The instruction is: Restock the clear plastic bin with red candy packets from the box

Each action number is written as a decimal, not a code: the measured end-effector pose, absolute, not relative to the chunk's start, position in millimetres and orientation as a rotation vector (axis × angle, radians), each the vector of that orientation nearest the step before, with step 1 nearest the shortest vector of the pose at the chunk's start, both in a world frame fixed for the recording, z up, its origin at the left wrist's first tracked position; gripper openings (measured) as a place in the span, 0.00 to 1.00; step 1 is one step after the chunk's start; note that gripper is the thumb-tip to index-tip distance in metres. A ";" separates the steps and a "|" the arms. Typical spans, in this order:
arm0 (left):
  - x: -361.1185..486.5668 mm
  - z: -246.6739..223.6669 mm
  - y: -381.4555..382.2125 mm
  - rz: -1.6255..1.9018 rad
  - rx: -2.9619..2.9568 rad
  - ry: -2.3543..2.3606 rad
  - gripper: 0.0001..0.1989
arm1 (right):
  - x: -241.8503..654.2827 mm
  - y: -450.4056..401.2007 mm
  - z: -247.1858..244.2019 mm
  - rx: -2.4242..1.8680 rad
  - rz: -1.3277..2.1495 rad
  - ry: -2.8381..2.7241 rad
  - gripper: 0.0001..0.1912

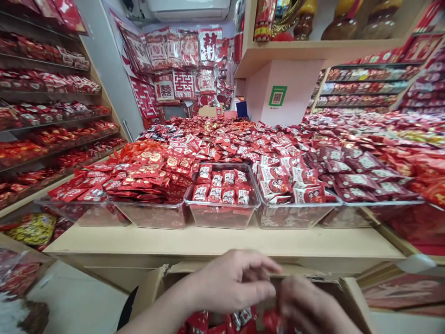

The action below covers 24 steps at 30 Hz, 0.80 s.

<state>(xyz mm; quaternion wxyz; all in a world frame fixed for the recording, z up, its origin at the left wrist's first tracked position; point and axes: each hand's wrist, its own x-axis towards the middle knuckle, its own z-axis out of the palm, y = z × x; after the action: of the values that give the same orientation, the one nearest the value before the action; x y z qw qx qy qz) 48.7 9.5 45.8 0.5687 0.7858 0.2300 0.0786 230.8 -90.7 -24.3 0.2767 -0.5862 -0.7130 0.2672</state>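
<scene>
Over an open cardboard box, my left hand has its thumb and fingers apart, with nothing seen between them. My right hand, blurred, is curled beside it, and a small red packet shows at its fingertips. More red packets lie inside the box below my hands. Beyond the box, a clear bin on the shelf holds red and white packets standing in neat rows.
Other clear bins, heaped with red packets and dark red packets, flank the middle one. The wooden shelf edge runs behind the box. Racks of packets stand at left; a wooden ledge overhangs at upper right.
</scene>
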 end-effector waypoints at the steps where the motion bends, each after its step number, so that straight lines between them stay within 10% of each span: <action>1: 51.2 50.4 10.7 0.304 1.799 0.575 0.21 | 232.8 -81.4 -5.4 -1.597 0.678 -1.778 0.12; 24: 67.4 20.5 35.5 0.716 1.393 0.542 0.15 | 213.9 -10.4 -7.1 -1.020 0.875 -1.012 0.09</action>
<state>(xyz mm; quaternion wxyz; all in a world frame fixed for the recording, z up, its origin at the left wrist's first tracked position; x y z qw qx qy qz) 67.4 35.5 20.5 0.6757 0.6196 0.2409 0.3184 213.9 -10.4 -7.1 0.6666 -0.4520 -0.4483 0.3878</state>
